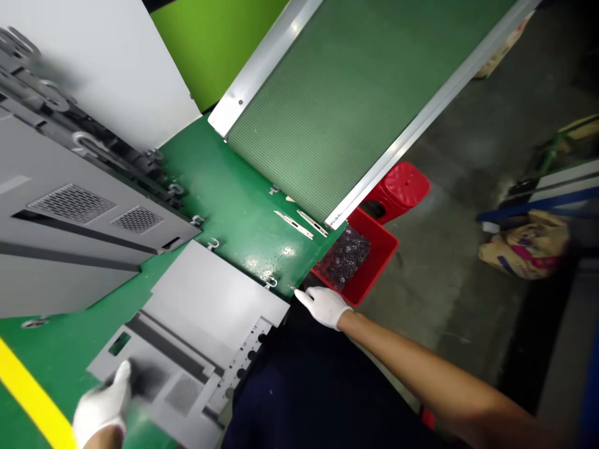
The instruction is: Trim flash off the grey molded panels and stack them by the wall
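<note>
My left hand (103,404), in a white glove, is at the lower left edge of a flat grey panel (206,296) with cut-outs and mesh patches. Its thumb lies on the panel's face; the other fingers are mostly hidden. My right hand (325,305), also gloved, is at the green table's edge, just right of the panel's corner. Thumb and fingertips are pinched together at a tiny thing too small to name. Small pale hooks (214,243) stand along the panel's far edge. Two slim white knife-like tools (294,224) lie on the green table (234,193).
A green conveyor belt (355,93) with metal rails ends over the table. Below its corner stands a red bin (377,265) holding many small dark pieces, beside a red stool (406,185). More grey panels (84,249) stand stacked at left. A sack (528,246) lies on the floor.
</note>
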{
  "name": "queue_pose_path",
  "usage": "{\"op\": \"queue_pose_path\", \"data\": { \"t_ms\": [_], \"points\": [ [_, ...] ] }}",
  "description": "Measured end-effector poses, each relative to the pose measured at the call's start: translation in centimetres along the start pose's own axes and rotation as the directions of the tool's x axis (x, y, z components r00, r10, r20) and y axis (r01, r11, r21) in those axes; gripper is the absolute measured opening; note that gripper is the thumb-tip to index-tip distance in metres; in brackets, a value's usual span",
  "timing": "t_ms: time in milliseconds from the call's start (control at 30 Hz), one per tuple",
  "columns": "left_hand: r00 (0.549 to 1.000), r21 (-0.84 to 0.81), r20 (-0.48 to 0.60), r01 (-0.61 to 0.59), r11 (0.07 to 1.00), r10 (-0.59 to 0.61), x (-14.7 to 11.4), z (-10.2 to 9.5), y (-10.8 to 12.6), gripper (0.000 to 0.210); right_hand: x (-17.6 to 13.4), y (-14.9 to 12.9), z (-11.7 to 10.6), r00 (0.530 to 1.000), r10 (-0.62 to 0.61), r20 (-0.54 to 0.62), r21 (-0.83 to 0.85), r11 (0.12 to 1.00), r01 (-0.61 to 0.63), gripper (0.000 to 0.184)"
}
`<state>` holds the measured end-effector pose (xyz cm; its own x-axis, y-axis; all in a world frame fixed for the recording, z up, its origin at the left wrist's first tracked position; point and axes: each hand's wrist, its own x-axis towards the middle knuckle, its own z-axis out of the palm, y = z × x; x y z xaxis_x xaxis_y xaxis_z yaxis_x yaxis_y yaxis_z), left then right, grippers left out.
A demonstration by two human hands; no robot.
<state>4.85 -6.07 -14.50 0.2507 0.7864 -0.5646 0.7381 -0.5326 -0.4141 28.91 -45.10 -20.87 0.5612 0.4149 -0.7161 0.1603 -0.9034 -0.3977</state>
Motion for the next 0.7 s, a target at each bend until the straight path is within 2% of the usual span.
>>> {"op": "queue_pose_path", "data": {
  "t_ms": [33,67,100,133,167,200,233,267,300,333,367,400,467,533,700],
  "points": [
    [0.993,-0.111,-0.094,0.063,0.992,-0.073,0.1,-0.4,1.2,0.031,0.1,-0.2,0.3,1.000,-0.018,0.000,-0.040,0.999,0.018,0.071],
    [0.979,-0.216,-0.187,0.039,0.976,-0.081,-0.1,-1.1,3.1,0.033,0.3,-0.4,0.6,0.999,-0.035,0.004,-0.065,0.997,0.035,0.073],
    [0.959,-0.292,-0.285,-0.096,0.952,0.009,-0.4,-2.1,5.5,0.038,0.5,-0.7,0.8,0.999,-0.050,0.011,-0.082,0.995,0.051,0.074],
    [0.916,-0.299,-0.353,-0.301,0.906,0.188,-1.0,-3.2,8.4,0.043,0.7,-1.0,1.1,0.998,-0.061,0.018,-0.097,0.993,0.063,0.076],
    [0.836,-0.272,-0.409,-0.493,0.826,0.365,-1.5,-4.3,11.6,0.045,1.0,-1.3,1.3,0.997,-0.070,0.022,-0.111,0.991,0.072,0.078],
    [0.716,-0.231,-0.444,-0.673,0.703,0.539,-2.1,-5.3,14.9,0.045,1.3,-1.6,1.4,0.997,-0.076,0.025,-0.125,0.989,0.078,0.079],
    [0.577,-0.188,-0.453,-0.807,0.559,0.680,-2.5,-6.0,18.1,0.044,1.6,-1.8,1.5,0.996,-0.083,0.028,-0.139,0.987,0.086,0.080],
    [0.450,-0.134,-0.403,-0.890,0.435,0.797,-2.7,-6.6,21.0,0.044,1.9,-2.1,1.6,0.995,-0.095,0.033,-0.151,0.984,0.099,0.081],
    [0.356,-0.092,-0.311,-0.934,0.345,0.881,-2.6,-6.8,23.5,0.045,2.2,-2.2,1.6,0.993,-0.109,0.038,-0.163,0.980,0.114,0.082],
    [0.297,-0.059,-0.177,-0.955,0.291,0.938,-2.4,-6.8,25.5,0.048,2.4,-2.4,1.7,0.991,-0.123,0.042,-0.174,0.976,0.129,0.082],
    [0.287,-0.039,-0.040,-0.958,0.285,0.957,-2.0,-6.7,27.0,0.051,2.6,-2.5,1.7,0.989,-0.137,0.045,-0.186,0.972,0.144,0.081],
    [0.303,-0.032,0.083,-0.951,0.306,0.949,-1.6,-6.4,28.0,0.054,2.8,-2.5,1.6,0.987,-0.151,0.048,-0.196,0.968,0.157,0.081],
    [0.363,-0.048,0.234,-0.922,0.383,0.902,-0.7,-5.9,28.9,0.054,3.0,-2.5,1.6,0.983,-0.174,0.052,-0.209,0.961,0.181,0.081],
    [0.390,-0.094,0.258,-0.901,0.425,0.884,-0.2,-5.6,28.9,0.051,3.1,-2.6,1.5,0.979,-0.194,0.064,-0.212,0.956,0.203,0.081],
    [0.352,-0.221,0.222,-0.890,0.398,0.909,-0.5,-6.0,28.6,0.038,3.2,-2.7,1.0,0.964,-0.235,0.124,-0.236,0.937,0.259,0.082]
  ]
}}
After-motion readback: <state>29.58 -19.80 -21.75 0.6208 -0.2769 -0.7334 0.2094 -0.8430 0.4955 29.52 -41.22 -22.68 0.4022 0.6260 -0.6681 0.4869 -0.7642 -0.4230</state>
